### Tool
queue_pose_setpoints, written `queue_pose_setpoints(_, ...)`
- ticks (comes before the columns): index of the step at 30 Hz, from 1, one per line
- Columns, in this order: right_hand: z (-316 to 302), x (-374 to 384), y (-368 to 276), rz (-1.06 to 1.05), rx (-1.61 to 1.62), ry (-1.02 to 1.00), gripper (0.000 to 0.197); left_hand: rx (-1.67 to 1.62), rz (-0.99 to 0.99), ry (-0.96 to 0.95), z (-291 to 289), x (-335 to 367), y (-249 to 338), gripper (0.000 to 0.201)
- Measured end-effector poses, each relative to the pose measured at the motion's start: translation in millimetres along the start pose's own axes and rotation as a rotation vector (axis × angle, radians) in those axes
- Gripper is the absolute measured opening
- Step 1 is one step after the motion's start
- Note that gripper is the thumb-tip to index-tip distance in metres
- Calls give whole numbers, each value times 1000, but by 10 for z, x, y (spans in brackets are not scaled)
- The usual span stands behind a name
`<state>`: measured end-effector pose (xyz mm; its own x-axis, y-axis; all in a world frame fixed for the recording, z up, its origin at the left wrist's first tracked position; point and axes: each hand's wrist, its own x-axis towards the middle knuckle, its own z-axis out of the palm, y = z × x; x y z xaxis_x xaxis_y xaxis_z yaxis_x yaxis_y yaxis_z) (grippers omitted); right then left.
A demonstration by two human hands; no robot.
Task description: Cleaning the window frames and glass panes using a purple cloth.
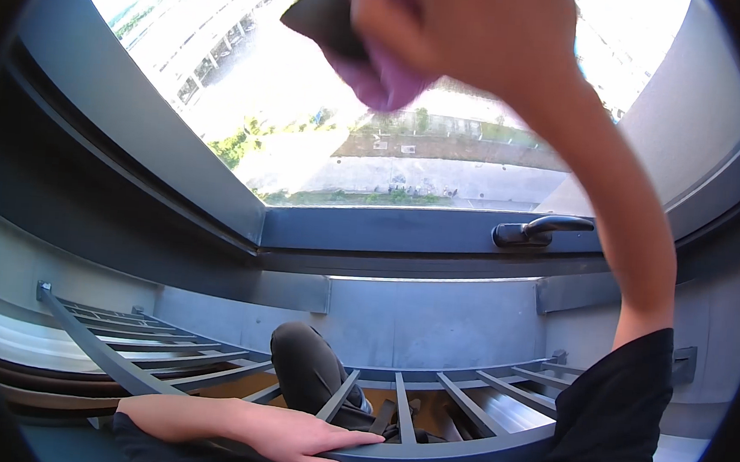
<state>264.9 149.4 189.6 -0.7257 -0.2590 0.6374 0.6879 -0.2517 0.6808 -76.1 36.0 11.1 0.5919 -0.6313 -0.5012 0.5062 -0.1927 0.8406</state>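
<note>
Apparently we were mid-wipe, R hand (pixel 474 24) clamped on the pink-and-black cloth (pixel 385 82) in front of the window pane (pixel 476 183), contact unclear, L hand (pixel 300 436) resting unclenched on the dark rail (pixel 475 450), so next move prob called for steady pressure w/ the cloth

Right arm: raised high from the lower right, forearm (pixel 637 215) bare above a black sleeve (pixel 615 411).
Right wrist: bent, turning the hand toward the left.
Right grip (pixel 479 24): fingers curled in and closed, slightly blurred, partly cut off by the upper edge.
Left arm: low, lying nearly level, pointing right, its dark sleeve (pixel 145 447) pushed back from the wrist.
Left grip (pixel 295 439): back uppermost, resting flat and loose, one finger stretched out, thumb apart below it.
</note>
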Motion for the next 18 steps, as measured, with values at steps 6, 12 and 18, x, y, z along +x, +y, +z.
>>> queue_pose_setpoints(6,-1091,-479,-1293,-210,571,-868,57,43,21,24,20,-9,-10,71)
queue_pose_setpoints(12,-1169,-504,-1293,-240,945,-1040,46,50,46,55,40,-2,-24,69)
queue_pose_setpoints(18,-918,-234,-962,-70,691,-807,52,46,32,59,62,-24,-10,69)
